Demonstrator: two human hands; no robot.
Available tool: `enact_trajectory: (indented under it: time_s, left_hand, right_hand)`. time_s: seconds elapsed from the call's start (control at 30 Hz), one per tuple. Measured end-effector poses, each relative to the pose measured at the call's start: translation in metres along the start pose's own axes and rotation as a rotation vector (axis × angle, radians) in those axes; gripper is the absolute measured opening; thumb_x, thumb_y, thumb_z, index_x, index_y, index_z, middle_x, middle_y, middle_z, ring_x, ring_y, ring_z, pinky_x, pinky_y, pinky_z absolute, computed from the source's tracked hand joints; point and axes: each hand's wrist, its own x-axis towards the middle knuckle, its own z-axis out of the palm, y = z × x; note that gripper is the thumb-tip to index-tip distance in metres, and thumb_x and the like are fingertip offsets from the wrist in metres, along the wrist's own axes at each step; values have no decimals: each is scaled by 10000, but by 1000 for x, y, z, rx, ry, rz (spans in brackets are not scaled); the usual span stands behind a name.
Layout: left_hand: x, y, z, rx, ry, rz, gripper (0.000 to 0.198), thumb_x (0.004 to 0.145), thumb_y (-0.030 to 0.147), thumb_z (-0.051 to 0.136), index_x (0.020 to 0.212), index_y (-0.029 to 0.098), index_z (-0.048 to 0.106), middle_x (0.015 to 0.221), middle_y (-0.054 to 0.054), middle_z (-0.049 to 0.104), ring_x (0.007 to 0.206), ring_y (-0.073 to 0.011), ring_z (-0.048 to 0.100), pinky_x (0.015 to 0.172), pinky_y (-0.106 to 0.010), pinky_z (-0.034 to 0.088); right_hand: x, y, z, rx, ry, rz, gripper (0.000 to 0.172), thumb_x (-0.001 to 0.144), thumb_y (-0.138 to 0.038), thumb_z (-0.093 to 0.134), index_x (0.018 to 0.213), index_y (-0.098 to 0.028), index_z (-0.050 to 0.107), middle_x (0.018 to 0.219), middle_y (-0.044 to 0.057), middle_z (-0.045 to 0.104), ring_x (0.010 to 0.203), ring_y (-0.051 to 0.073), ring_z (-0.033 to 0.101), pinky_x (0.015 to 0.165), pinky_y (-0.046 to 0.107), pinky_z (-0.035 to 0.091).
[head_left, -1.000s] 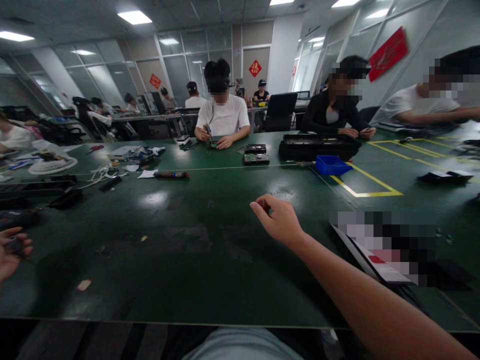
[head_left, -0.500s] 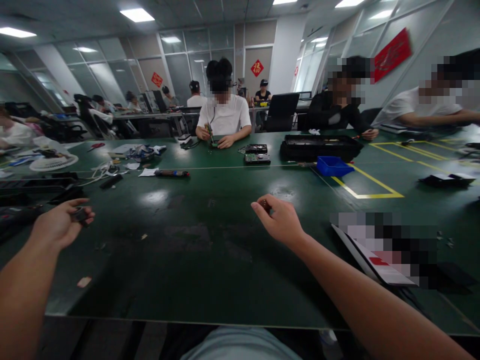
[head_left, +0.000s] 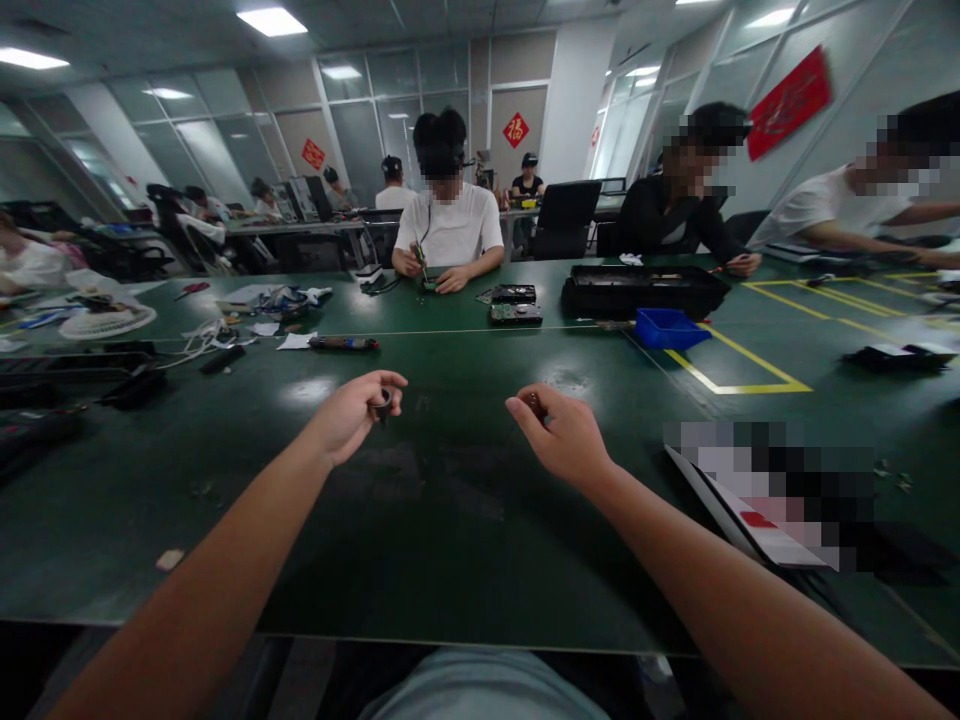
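Observation:
My left hand (head_left: 351, 418) is raised over the middle of the green table (head_left: 450, 570). Its fingers curl round a small dark ring-shaped part (head_left: 383, 404), with the index finger stretched past it. Opposite, to the right, my right hand (head_left: 564, 432) has its thumb and fingers closed on a small brownish part (head_left: 535, 403); the fingers hide most of it. The two hands are apart, and neither part touches the other.
Beyond my hands lie a pen-shaped electric screwdriver (head_left: 343, 343), bare hard drives (head_left: 516, 313), a blue bin (head_left: 671, 328) and a long black tray (head_left: 645, 292). A tilted, partly blurred board (head_left: 750, 510) stands at right. Across the table a person (head_left: 448, 225) works with a tool.
My left hand has swung from the far left to the table's middle, carrying the dark ring-shaped part. My right hand has barely moved and keeps its brownish part.

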Motion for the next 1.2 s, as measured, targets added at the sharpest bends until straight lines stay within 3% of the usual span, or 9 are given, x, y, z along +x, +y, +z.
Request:
enact_trajectory:
  time_s: [0.1,0.2,0.37,0.57,0.77,0.97,1.2]
  left_hand:
    - [-6,-5,40,30,-113,18,419,646,110,514,1058,142,584,846,-50,595,796,-189,584,735,-311,443]
    - [-12,-12,70,264,-179,58,541,686,103,607,1216,174,527,989,-59,623,919,-214,599,844,-346,440]
    - [-13,-29,95,496,-204,181,382,814,155,629,1187,177,550,1084,-89,652,962,-227,618,849,-360,458]
    - [-2,-50,92,609,-284,347,268,814,221,722,1074,209,660,1089,-51,687,1009,-225,631,914,-366,467]
    - [5,-67,78,604,-246,376,460,788,138,744,1225,225,633,1155,-43,694,1072,-214,633,985,-369,461]
    - [12,-72,70,660,-150,475,333,797,208,766,1122,229,697,1144,-33,705,1079,-223,633,976,-366,465]
    - [13,-76,70,657,-158,462,446,812,228,761,1246,252,663,1247,-41,687,1164,-233,616,1041,-394,445]
  right_hand:
    - [0,0,0,17,10,15,291,967,-438,503,863,-201,635,649,5,608,579,151,553,585,286,371]
    - [0,-1,-1,15,26,33,306,958,-443,511,790,-207,609,624,-3,589,565,146,539,577,285,358]
    - [0,-2,-1,7,50,19,324,958,-426,511,727,-208,575,583,-19,548,532,131,508,559,281,343]
    - [-2,-2,-2,76,130,5,303,961,-403,519,735,-211,582,596,-15,588,541,130,542,559,273,375]
    - [-4,1,3,301,198,58,235,974,-409,525,888,-216,628,691,3,681,632,155,659,618,279,489]
    - [-5,5,10,392,131,74,219,969,-406,536,963,-217,646,795,31,728,724,178,711,682,312,545]
    - [-4,6,14,389,53,102,232,967,-410,536,986,-210,653,810,34,740,750,178,715,704,315,535]
